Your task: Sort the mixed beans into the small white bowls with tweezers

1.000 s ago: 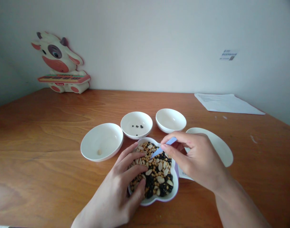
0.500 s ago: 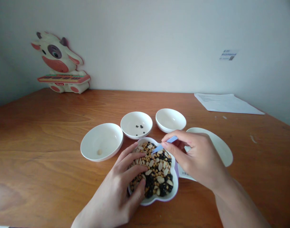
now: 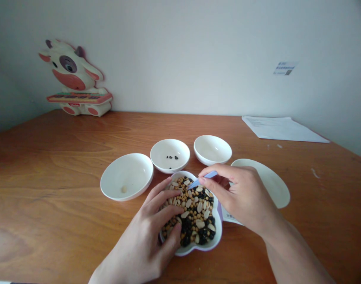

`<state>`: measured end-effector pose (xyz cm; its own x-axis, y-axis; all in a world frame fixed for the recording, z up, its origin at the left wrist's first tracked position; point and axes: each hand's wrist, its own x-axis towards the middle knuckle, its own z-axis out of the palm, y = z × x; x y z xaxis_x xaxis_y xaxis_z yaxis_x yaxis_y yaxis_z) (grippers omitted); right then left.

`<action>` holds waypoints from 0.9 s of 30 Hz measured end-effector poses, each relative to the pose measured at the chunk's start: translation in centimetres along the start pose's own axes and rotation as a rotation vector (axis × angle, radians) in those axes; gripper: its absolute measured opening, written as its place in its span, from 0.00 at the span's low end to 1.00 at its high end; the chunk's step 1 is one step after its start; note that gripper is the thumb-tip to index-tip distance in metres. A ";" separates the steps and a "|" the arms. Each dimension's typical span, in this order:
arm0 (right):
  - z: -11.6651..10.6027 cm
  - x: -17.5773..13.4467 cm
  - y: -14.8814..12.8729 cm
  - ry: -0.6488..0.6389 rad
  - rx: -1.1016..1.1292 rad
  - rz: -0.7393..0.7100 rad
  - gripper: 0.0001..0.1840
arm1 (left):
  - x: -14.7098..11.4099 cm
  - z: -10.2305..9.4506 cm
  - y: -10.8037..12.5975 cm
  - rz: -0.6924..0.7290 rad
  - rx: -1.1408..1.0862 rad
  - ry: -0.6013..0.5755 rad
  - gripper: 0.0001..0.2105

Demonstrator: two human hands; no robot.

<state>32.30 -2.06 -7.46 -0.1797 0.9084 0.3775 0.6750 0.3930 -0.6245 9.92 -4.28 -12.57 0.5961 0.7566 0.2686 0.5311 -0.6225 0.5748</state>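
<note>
A flower-shaped white and lilac dish (image 3: 217,232) is filled with peanut halves, yellow beans and black beans (image 3: 202,238). Spread over its left side, my left hand (image 3: 152,225) has its fingers apart, their tips resting over the beans. My right hand (image 3: 242,193) pinches blue plastic tweezers (image 3: 204,179) above the upper part of the dish. The tweezer tips point down-left among the beans; whether anything is between them I cannot tell. Behind the dish, the middle white bowl (image 3: 159,156) holds several black beans (image 3: 176,157). One pale piece (image 3: 124,189) lies in the left bowl (image 3: 109,177).
A third white bowl (image 3: 213,148) stands at the back right. Partly behind my right hand is a white plate (image 3: 276,187). Papers (image 3: 287,129) lie near the wall, and a cow-shaped toy keyboard (image 3: 80,96) stands at the back left of the wooden table (image 3: 50,189).
My right hand and the tweezers have shifted slightly left and down. One black bean in the middle bowl has moved from the right side to the left. My left hand stays put.
</note>
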 end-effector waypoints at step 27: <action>0.0 0.0 0.2 0.000 -0.015 0.002 0.05 | -0.1 0.1 0.0 0.007 0.011 0.014 0.14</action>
<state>32.44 -1.94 -7.57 -0.1783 0.9092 0.3762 0.6858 0.3890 -0.6151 9.92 -4.34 -12.72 0.5915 0.7550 0.2830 0.5338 -0.6297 0.5644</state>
